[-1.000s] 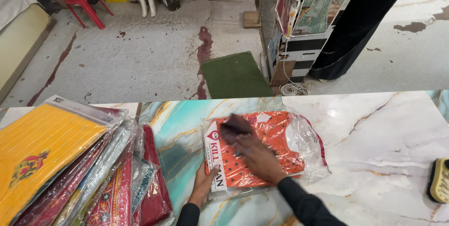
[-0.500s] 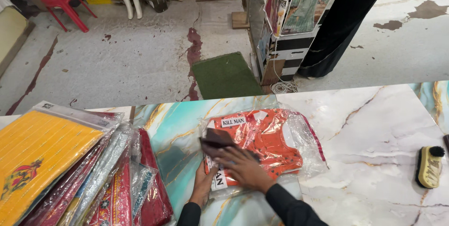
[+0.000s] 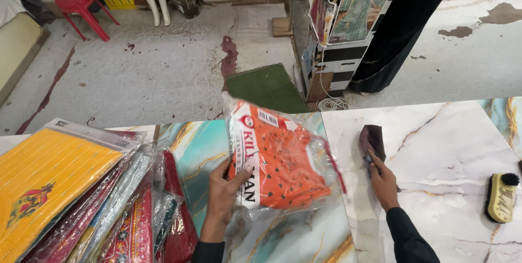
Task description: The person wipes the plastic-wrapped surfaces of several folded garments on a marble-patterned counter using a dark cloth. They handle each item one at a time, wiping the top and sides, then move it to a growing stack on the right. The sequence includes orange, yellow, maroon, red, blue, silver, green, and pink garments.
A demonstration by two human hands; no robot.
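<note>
The yellow packet [image 3: 46, 187] runs off the left edge; the packets [image 3: 136, 214] beneath it are mostly covered.

Stained grey floor [image 3: 136, 67], green mat [image 3: 266, 86], red stool [image 3: 79, 4].
</note>
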